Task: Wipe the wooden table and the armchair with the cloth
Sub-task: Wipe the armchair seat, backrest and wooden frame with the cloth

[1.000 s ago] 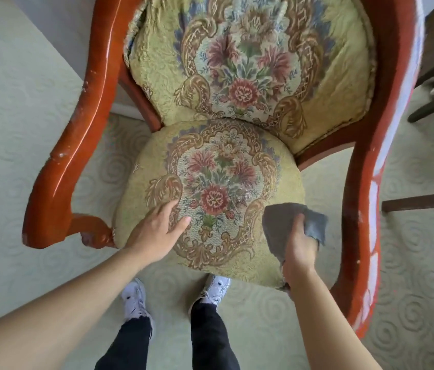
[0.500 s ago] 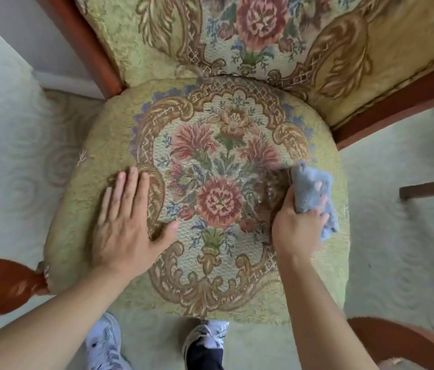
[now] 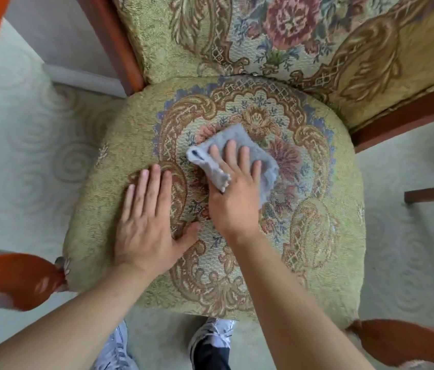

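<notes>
Two bare hands rest on the seat [image 3: 325,236] of an armchair [image 3: 237,33], seen from above by a camera on the person's head. No brand, label or writing can be read anywhere.

At the centre of the seat, the right hand [image 3: 234,198] presses down on a grey-blue cloth [image 3: 237,140]. Its grip is a flat open palm: four fingers [image 3: 230,153] are spread across the top of the cloth, not curled round it. One crumpled edge of the cloth bunches up beside the index finger, and another part spreads out past the little finger. Whether the thumb pinches the cloth cannot be told, since the hand hides it.

Just beside it, on the seat's left part, the left hand [image 3: 145,228] lies flat. Its grip is open and holds nothing; the fingers are close together and the thumb points toward the right hand without touching it.

Upholstery on the seat and the padded back is yellow-green, woven with red and pink flowers inside brown scrollwork. Reddish-brown polished wood frames the back, and the ends of two arms [image 3: 15,279] show at the lower left and lower right, blurred.

Under the chair lies a pale carpet [image 3: 23,161] with a swirl pattern. Two white shoes [image 3: 210,335] and dark trouser legs show at the bottom edge.
</notes>
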A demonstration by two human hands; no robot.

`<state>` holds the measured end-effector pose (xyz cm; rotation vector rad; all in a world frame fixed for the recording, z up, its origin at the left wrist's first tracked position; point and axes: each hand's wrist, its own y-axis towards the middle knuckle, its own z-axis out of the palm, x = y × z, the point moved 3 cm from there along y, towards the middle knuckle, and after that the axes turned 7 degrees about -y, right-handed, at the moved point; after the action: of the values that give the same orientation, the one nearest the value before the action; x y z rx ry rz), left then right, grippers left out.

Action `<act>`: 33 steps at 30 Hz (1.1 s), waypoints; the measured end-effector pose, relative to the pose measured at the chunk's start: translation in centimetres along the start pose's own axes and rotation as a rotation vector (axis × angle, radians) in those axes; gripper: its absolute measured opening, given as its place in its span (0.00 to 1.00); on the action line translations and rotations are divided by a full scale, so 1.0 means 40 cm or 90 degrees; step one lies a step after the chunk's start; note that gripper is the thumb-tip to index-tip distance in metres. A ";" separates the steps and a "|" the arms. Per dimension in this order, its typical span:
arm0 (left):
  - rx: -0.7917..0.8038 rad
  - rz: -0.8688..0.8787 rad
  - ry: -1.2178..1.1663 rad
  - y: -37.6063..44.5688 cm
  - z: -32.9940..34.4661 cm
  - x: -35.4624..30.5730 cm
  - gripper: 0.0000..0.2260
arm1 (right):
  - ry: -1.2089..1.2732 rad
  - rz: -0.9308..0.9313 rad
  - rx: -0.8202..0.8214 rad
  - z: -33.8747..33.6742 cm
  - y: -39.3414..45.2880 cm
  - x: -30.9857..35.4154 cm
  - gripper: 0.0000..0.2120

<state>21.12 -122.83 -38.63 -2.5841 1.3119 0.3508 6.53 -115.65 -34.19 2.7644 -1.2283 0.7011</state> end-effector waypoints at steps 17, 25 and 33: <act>0.019 0.004 0.027 0.002 -0.004 -0.001 0.44 | 0.058 0.280 -0.073 -0.159 -0.122 -0.360 0.43; 0.010 0.005 0.029 0.002 0.004 -0.001 0.45 | -0.065 0.083 -0.054 -0.042 -0.002 -0.085 0.38; -0.001 0.007 0.019 -0.001 -0.004 0.002 0.47 | -0.052 -0.283 0.121 -0.009 -0.004 -0.017 0.32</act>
<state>21.21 -122.91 -38.51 -2.5952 1.3361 0.3159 6.13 -115.00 -34.14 3.0844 -0.5373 0.6926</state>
